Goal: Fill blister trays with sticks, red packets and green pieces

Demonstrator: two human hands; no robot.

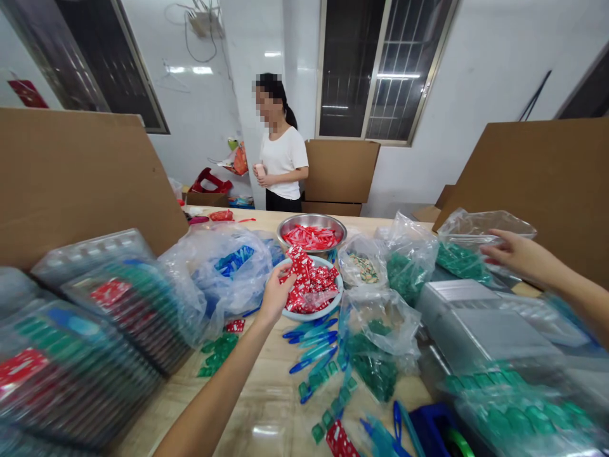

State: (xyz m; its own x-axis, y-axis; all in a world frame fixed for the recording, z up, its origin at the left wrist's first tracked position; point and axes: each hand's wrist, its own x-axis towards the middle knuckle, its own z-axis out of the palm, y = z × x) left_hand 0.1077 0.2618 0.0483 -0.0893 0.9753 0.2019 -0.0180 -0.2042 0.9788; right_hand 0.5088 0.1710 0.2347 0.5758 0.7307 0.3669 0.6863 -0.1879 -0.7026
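Loosely, fingers (287,280) pinch a glossy red packet (299,256).

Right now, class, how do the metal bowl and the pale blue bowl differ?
The metal bowl is shiny silver and sits farther back; the pale blue bowl sits nearer. The metal bowl holds slim red and pink pieces; the pale blue bowl holds red-and-white patterned packets. Both are round and open.

The room is bright, with white reflections on the dark glass window (366,76) and glare on the pale wooden surface (266,412); the edges look stretched and blurred.
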